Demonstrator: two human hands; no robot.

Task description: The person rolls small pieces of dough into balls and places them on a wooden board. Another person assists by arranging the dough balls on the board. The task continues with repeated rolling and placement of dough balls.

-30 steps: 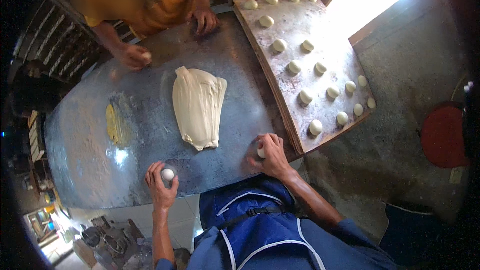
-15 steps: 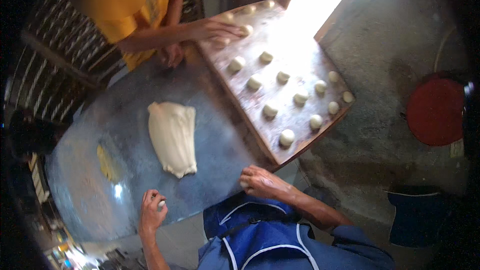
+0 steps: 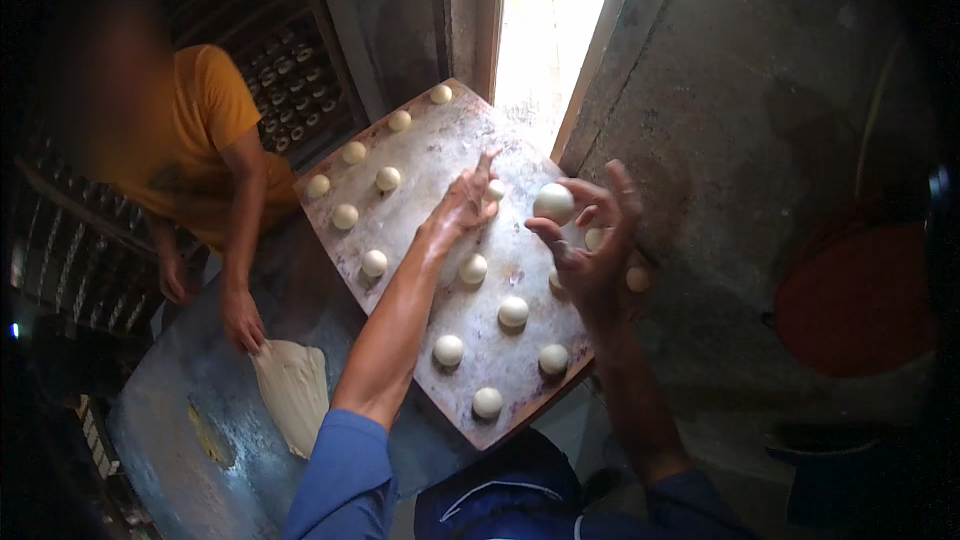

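Note:
Both of my arms reach out over a floured wooden board (image 3: 425,230) with round white dough balls spread across it. Between the thumb and fingers of my right hand (image 3: 598,265) is a smooth dough ball (image 3: 553,203), lifted above the board, the other fingers raised. My left hand (image 3: 468,198) is curled around another dough ball (image 3: 496,191), only partly visible, near the board's far middle. Whether that ball touches the board, I cannot tell. Nearest to my forearms lie more dough balls, such as one (image 3: 473,268) between them. Some are partly hidden behind my right hand.
A co-worker in a yellow shirt (image 3: 215,90) stands at the left, one hand (image 3: 243,320) on a flat slab of dough (image 3: 292,390). The slab lies on the blue-grey table (image 3: 170,410). A red round object (image 3: 855,300) is at the right, and a bright doorway (image 3: 545,40) beyond the board.
My hands have moved from the table's near edge out over the board, a dough ball in each. The co-worker's hand has left the board for the dough slab. My view has shifted.

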